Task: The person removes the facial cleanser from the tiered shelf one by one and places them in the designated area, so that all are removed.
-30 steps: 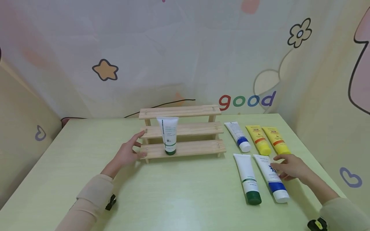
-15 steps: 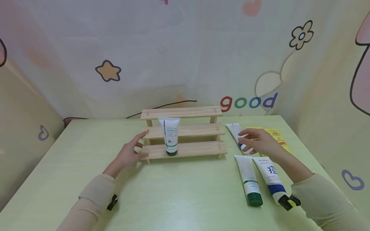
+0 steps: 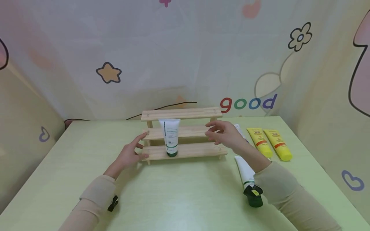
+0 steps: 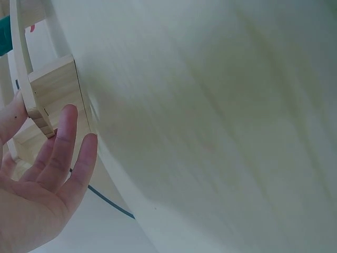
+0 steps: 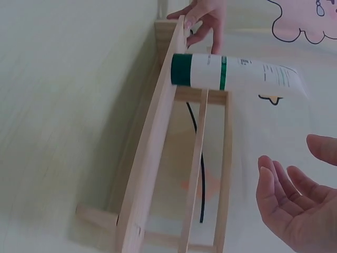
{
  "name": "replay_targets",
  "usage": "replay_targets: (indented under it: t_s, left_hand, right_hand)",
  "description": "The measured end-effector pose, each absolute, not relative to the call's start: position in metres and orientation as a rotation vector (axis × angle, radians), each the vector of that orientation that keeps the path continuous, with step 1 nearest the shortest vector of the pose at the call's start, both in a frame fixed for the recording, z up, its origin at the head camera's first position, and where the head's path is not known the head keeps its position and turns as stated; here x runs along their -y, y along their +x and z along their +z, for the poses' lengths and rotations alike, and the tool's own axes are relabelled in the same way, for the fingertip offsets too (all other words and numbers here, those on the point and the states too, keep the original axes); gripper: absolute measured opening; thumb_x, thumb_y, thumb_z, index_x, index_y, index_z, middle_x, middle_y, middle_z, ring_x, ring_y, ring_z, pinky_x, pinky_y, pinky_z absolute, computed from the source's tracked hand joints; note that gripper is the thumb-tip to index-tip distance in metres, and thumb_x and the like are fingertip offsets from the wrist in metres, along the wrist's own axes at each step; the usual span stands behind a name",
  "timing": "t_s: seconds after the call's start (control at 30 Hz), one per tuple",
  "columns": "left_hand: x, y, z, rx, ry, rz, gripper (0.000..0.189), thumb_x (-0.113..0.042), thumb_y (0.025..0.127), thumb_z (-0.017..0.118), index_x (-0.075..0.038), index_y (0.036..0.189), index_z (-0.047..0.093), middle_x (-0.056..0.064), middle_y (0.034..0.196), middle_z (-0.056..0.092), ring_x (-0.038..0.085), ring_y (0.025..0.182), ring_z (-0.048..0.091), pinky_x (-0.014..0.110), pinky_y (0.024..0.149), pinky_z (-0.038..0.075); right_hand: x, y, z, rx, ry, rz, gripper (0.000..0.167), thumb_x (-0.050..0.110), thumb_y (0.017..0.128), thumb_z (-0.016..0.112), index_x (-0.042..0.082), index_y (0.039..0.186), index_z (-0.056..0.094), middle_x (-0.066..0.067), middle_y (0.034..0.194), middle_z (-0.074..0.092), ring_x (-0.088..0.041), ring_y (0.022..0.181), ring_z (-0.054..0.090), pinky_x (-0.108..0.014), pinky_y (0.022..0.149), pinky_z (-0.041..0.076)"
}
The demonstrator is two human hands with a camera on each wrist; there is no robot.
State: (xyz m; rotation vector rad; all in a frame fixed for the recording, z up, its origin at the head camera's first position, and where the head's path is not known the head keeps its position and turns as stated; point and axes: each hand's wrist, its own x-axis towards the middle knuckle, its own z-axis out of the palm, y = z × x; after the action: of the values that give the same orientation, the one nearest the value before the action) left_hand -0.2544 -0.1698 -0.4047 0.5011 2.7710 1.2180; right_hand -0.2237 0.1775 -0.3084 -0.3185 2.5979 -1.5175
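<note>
A three-tier wooden display rack (image 3: 199,149) stands on the table, and a white squeeze tube (image 3: 172,134) with a green cap is upright, cap down, on its lowest tier. My left hand (image 3: 130,154) holds the rack's left end, thumb on the lowest board; in the left wrist view two fingers (image 4: 63,142) reach out loosely beside it. My right hand (image 3: 224,133) hovers before the rack's right end, fingers loosely bent and holding nothing. The right wrist view shows that hand (image 5: 300,200) apart from the boards.
Two yellow tubes (image 3: 259,141) lie on the table at right. Nearer lies a white green-capped tube (image 3: 245,170), partly behind my right sleeve. Another white tube (image 3: 237,127) shows only in part behind my right hand. A printed cloth (image 3: 173,64) hangs behind.
My right hand has moved left from the lying tubes, across the yellow ones, to the rack's right end, carrying nothing. My left hand and the upright tube have stayed in place.
</note>
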Motion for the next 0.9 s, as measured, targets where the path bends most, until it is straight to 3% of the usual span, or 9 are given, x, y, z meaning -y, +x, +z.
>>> replay_targets:
  t_s: [0.33, 0.53, 0.9]
  left_hand:
    - [0.17, -0.253, -0.406, -2.769, 0.472, 1.216, 0.08, -0.01, 0.08, 0.07, -0.018, 0.145, 0.023, 0.026, 0.122, 0.049, 0.022, 0.068, 0.06, 0.039, 0.069, 0.049]
    - [0.171, -0.251, -0.405, -2.764, 0.448, 1.221, 0.08, -0.008, 0.08, 0.07, -0.019, 0.145, 0.023, 0.026, 0.12, 0.05, 0.022, 0.067, 0.06, 0.037, 0.067, 0.048]
    - [0.171, -0.254, -0.406, -2.756, 0.477, 1.244, 0.079, -0.009, 0.081, 0.069, -0.019, 0.145, 0.023, 0.026, 0.122, 0.049, 0.022, 0.066, 0.061, 0.036, 0.066, 0.049]
  right_hand:
    - [-0.131, -0.236, -0.316, -2.467, -0.257, -1.697, 0.041, 0.018, 0.085, 0.065, 0.008, 0.123, 0.053, -0.013, 0.11, 0.058, -0.026, 0.095, 0.057, -0.041, 0.079, 0.049]
    - [-0.103, -0.244, -0.329, -2.384, -0.345, -1.778, 0.045, 0.018, 0.082, 0.069, 0.011, 0.123, 0.053, -0.008, 0.117, 0.056, -0.025, 0.103, 0.054, -0.037, 0.082, 0.048]
    - [-0.078, -0.25, -0.342, -2.467, -0.355, -1.711, 0.035, 0.012, 0.081, 0.07, 0.011, 0.115, 0.059, -0.003, 0.102, 0.063, -0.019, 0.093, 0.057, -0.036, 0.083, 0.046]
